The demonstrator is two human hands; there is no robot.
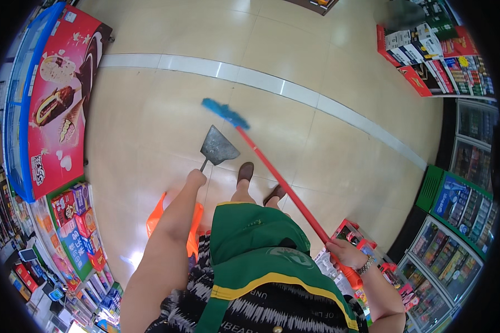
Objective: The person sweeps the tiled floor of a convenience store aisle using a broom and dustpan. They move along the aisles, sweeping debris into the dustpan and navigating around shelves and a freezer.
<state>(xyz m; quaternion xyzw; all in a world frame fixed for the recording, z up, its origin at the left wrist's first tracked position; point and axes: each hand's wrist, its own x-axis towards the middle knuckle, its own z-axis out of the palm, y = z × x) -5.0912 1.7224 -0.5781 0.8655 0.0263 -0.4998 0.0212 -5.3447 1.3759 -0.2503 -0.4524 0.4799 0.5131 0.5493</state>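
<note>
My left hand (196, 178) is closed round the handle of a grey dustpan (218, 147), whose wide pan points away from me, low over or on the floor. In my right hand (347, 254) is the red handle of a broom (278, 176), gripped near its lower right end. That handle slants up and left to a head of blue bristles (226, 112), just beyond the dustpan and apart from it. I cannot see any sweepings in the pan. A green apron (261, 236) with yellow trim covers my front.
Pale floor tiles (150, 111) are crossed by a white strip (250, 77). To the left stand an ice cream freezer (61, 105) and a shelf of snack boxes (75, 227). An orange bag (156, 215) is beside my left arm. Display racks (422, 55) and cigarette cabinets (444, 255) line the right.
</note>
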